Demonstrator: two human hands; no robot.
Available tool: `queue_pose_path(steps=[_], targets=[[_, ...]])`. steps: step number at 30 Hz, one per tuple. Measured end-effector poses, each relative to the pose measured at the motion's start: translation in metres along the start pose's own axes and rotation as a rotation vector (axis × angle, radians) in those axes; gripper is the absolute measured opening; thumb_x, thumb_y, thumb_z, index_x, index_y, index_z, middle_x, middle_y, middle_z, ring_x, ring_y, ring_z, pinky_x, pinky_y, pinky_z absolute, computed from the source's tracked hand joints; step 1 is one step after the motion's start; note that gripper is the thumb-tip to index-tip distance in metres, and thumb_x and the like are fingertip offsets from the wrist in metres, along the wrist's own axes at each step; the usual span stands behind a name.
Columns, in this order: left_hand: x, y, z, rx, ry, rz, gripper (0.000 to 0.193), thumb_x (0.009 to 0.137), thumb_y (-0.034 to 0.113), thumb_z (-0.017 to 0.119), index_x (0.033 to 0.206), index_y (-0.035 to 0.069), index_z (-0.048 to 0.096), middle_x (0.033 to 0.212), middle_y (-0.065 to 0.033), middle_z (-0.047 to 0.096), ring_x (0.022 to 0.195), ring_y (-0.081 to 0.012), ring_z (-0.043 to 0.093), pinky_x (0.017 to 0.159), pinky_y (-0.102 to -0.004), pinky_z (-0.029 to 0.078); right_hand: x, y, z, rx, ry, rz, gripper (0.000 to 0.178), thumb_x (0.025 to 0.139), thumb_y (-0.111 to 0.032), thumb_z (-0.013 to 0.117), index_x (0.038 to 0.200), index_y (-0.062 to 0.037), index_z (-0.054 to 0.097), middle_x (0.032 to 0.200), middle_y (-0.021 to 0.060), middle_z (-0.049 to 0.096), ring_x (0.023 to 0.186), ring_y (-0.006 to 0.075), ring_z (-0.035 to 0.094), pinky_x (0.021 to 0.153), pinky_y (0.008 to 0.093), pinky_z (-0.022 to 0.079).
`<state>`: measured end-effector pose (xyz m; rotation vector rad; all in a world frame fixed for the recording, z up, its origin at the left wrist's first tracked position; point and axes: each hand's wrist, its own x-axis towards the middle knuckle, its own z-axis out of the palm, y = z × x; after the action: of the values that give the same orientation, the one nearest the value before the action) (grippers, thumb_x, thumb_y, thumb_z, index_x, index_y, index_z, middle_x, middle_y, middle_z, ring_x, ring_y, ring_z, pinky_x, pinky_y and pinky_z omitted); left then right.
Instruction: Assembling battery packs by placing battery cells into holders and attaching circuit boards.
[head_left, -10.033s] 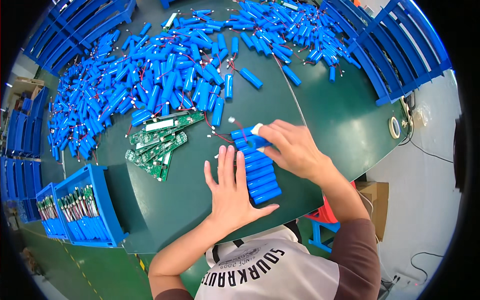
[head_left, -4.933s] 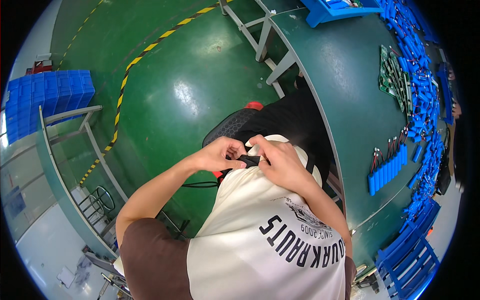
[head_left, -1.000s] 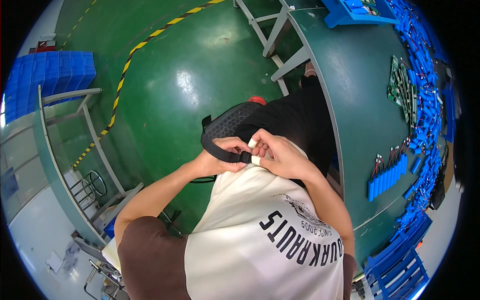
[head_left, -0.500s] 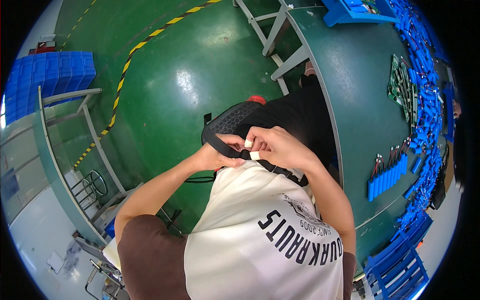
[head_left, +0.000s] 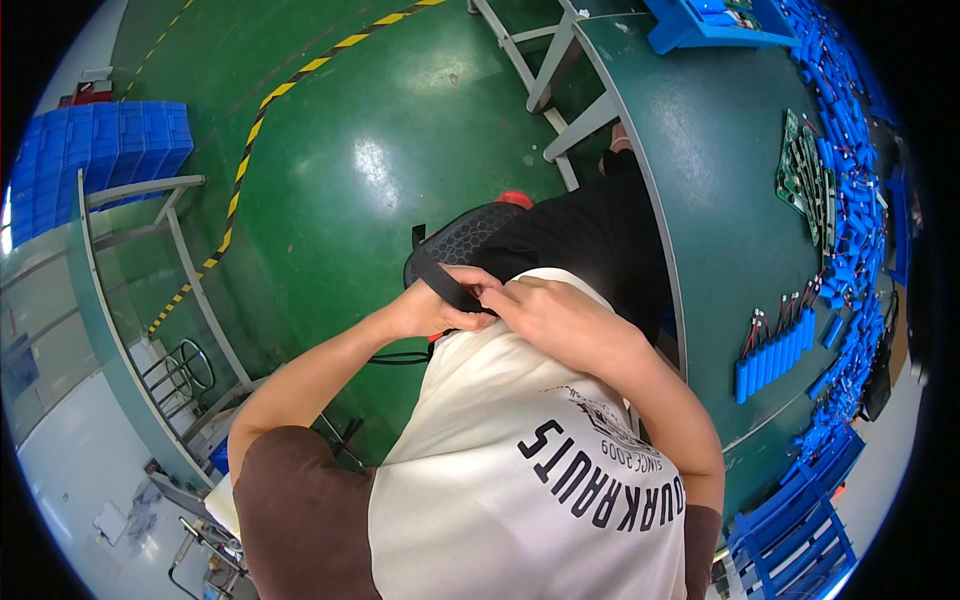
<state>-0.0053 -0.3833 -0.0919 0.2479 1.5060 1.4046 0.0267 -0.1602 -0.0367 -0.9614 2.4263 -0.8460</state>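
At my waist, a black strap [head_left: 446, 285] loops up out of my left hand [head_left: 430, 308], whose fingers are closed around it. My right hand [head_left: 555, 318] meets the left one with its fingers curled in; whatever they pinch is hidden beneath them. Both hands lie at the hem of my white shirt [head_left: 520, 440], over my black trousers [head_left: 590, 235]. Under my legs shows a dark seat [head_left: 465, 235] with a hexagon pattern.
To the right stands a green-topped table [head_left: 710, 220]. On it lie green circuit boards [head_left: 800, 180], a row of blue battery packs [head_left: 775, 355] and a long heap of blue cells [head_left: 860, 220]. Blue crates [head_left: 100, 160] are stacked at far left.
My right hand has turned over and moved in against the left, its fingers now curled down and its white finger covers out of sight. My left hand keeps hold of the strap.
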Motion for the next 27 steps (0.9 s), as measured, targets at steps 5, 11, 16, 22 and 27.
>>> queue_pose_path(steps=[5,11,16,22,27], targets=[[0.002,0.001,-0.001,0.407,0.032,0.285,0.031,0.071,0.007,0.078,0.099,0.0,0.066,0.088,-0.0062,0.068,0.079,-0.0118,0.063,0.07,-0.0286,0.052,0.003,-0.002,0.006,-0.094,0.038,-0.047,0.021,0.079,-0.006,0.062,0.099,-0.0027,0.055,0.088,0.0136,0.063,0.085,0.0281,0.068,0.074,0.0367,0.056],[0.002,0.004,0.01,0.31,0.106,0.258,0.026,0.072,0.007,0.077,0.095,0.002,0.066,0.08,-0.0054,0.067,0.069,-0.0114,0.062,0.062,-0.0273,0.05,-0.003,0.006,0.024,0.072,0.287,-0.107,0.028,0.075,0.002,0.062,0.101,-0.0033,0.057,0.086,0.01,0.063,0.076,0.0265,0.066,0.065,0.0363,0.055],[0.001,0.001,0.008,0.291,0.112,0.306,0.023,0.073,0.008,0.077,0.092,0.002,0.066,0.077,-0.0046,0.066,0.066,-0.0108,0.061,0.06,-0.0257,0.05,-0.006,0.001,0.044,0.077,0.487,0.007,0.028,0.065,0.005,0.065,0.091,-0.0039,0.059,0.077,0.0086,0.062,0.072,0.0269,0.065,0.057,0.0388,0.053],[-0.003,-0.005,0.007,0.26,0.14,0.321,0.023,0.071,0.01,0.077,0.091,0.003,0.067,0.076,-0.0037,0.065,0.065,-0.0096,0.059,0.06,-0.0246,0.048,-0.005,-0.001,0.052,0.112,0.692,0.089,0.028,0.063,0.007,0.065,0.088,-0.0032,0.058,0.073,0.0089,0.06,0.062,0.027,0.062,0.054,0.0363,0.051],[-0.008,-0.002,0.01,0.217,0.173,0.281,0.022,0.072,0.009,0.077,0.09,0.004,0.067,0.076,-0.0022,0.062,0.065,-0.0065,0.056,0.058,-0.0227,0.046,-0.012,-0.004,0.05,0.091,0.734,0.155,0.028,0.061,0.006,0.064,0.086,-0.0041,0.056,0.072,0.0091,0.059,0.064,0.026,0.062,0.053,0.0363,0.051]])
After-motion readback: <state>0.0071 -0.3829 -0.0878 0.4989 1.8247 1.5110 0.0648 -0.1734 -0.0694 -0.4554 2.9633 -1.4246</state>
